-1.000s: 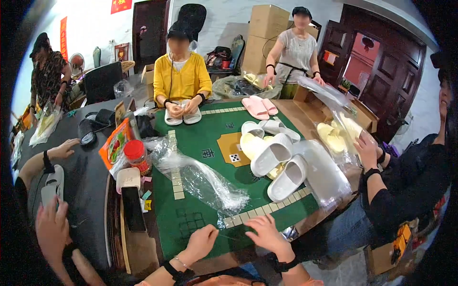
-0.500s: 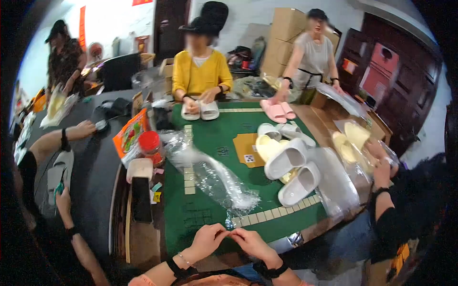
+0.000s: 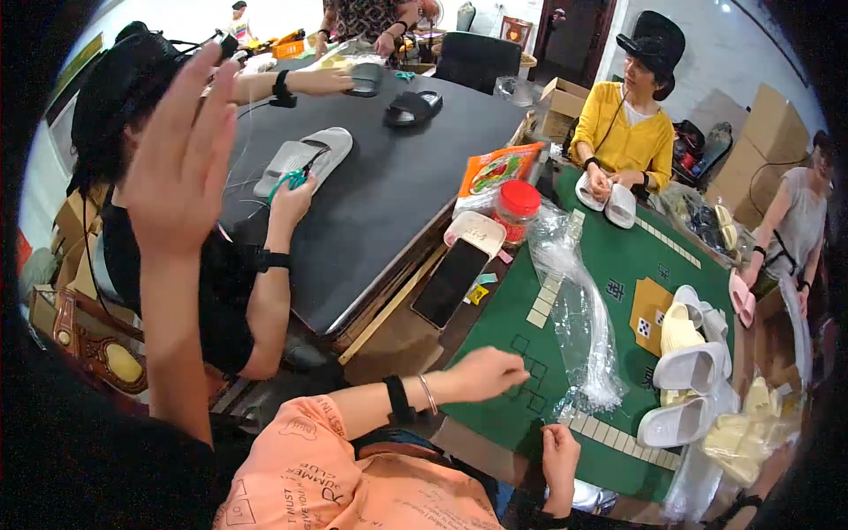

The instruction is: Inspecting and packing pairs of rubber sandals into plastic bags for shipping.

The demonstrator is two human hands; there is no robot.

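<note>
My left hand (image 3: pixel 488 375), with a bracelet and black wristband, hovers over the green table's near edge. Its fingers are curled together; what they hold, if anything, is hidden. Lower and to the right, my right hand (image 3: pixel 560 449) pinches its fingertips together beside a row of pale tiles (image 3: pixel 618 439). Anything in that pinch is too small to make out. A clear plastic bag (image 3: pixel 583 327) stretches across the green mat (image 3: pixel 486 327) and ends just beyond my right fingertips. Grey slippers (image 3: pixel 689 367) and cream slippers (image 3: pixel 682 327) lie piled to the right.
Close at left, another person's raised hand (image 3: pixel 181 168) rises across the view. A co-worker there holds green-handled scissors (image 3: pixel 290 181) at a grey slipper (image 3: pixel 305 161) on the dark table (image 3: pixel 389 203). A phone (image 3: pixel 450 281) and a red-lidded jar (image 3: pixel 515 212) stand between the tables.
The view has swung left, so the tables shift rightward. My hands, fingertips together before, are now apart. Another person's raised hand has come into view at left.
</note>
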